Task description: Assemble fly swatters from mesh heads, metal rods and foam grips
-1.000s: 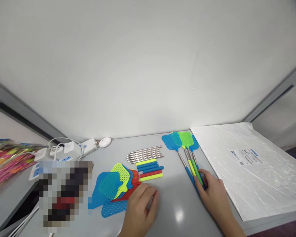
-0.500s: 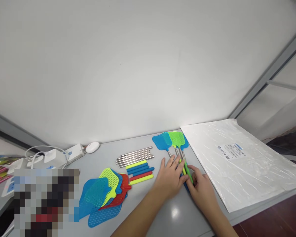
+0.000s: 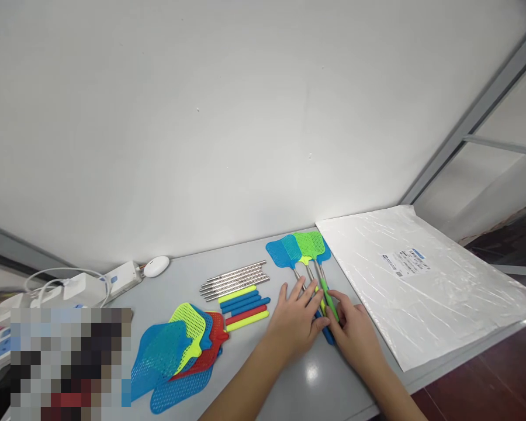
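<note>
Several assembled fly swatters lie side by side near the wall, heads overlapping: a green fly swatter [image 3: 310, 244] on top, a blue fly swatter [image 3: 281, 251] to its left, with yellow and more blue beneath. Across their rods and handles rests my left hand [image 3: 294, 324], its fingers spread. My right hand [image 3: 355, 333] pinches the green handle from the right with thumb and curled fingers. Left of my hands are loose metal rods [image 3: 233, 282] and a row of blue, red and yellow handles [image 3: 245, 308]. Loose mesh heads, including a red head [image 3: 207, 355], overlap farther left.
A white plastic-wrapped flat package [image 3: 429, 292] with a label covers the table's right side. At the left are a power strip [image 3: 123, 279] with plugs and cables, a white oval device [image 3: 156, 266] and a blurred-out patch. A white wall [image 3: 245, 128] borders the table behind.
The view has shifted slightly, moving most things a little left. My hands stay at the swatter handles; the green swatter sits closer in line with the others.
</note>
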`<action>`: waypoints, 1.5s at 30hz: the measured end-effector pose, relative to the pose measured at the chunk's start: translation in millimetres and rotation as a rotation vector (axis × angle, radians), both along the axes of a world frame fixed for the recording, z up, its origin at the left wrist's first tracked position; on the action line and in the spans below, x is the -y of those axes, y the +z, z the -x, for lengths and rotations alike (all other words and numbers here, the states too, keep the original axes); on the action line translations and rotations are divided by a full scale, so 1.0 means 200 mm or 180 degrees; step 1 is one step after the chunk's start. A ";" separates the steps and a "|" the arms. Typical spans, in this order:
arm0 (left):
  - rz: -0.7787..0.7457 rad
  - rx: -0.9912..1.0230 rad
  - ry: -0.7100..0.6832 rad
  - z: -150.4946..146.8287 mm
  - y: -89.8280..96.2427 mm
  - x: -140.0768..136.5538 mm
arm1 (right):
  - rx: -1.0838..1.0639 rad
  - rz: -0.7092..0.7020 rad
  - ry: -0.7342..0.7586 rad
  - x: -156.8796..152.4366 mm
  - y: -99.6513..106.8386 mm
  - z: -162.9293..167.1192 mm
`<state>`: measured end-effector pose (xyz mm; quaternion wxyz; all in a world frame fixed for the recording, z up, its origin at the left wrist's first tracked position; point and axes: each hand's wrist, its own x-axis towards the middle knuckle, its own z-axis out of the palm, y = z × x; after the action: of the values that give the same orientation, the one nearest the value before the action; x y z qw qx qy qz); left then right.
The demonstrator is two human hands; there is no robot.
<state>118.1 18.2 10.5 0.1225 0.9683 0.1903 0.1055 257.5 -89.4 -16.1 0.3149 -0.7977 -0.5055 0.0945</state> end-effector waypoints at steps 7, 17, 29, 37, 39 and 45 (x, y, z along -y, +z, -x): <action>0.0055 0.0054 -0.0058 0.01 0.01 0.00 | 0.0036 -0.0015 -0.0009 0.00 0.02 0.01; 0.0406 -0.0008 0.0017 0.04 0.05 0.00 | 0.0003 -0.0146 -0.0228 0.01 0.01 0.01; 0.0242 0.0808 0.0810 0.70 0.15 0.21 | 0.0813 -0.0408 0.1236 -0.08 0.15 0.15; -0.0367 0.1263 0.2339 1.07 0.07 0.20 | 0.1634 0.0288 0.2687 -0.71 0.33 0.43; -0.0397 0.1294 0.2549 1.07 0.08 0.20 | 0.1672 0.0292 0.2691 -0.89 0.33 0.47; -0.0440 0.0745 0.2280 0.84 0.09 0.19 | 0.1758 0.0424 0.2954 -1.16 0.29 0.53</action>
<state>-49.7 -18.8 28.1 0.0332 0.8278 0.4938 0.2641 152.1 143.6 41.7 0.0444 -0.5041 -0.8615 0.0423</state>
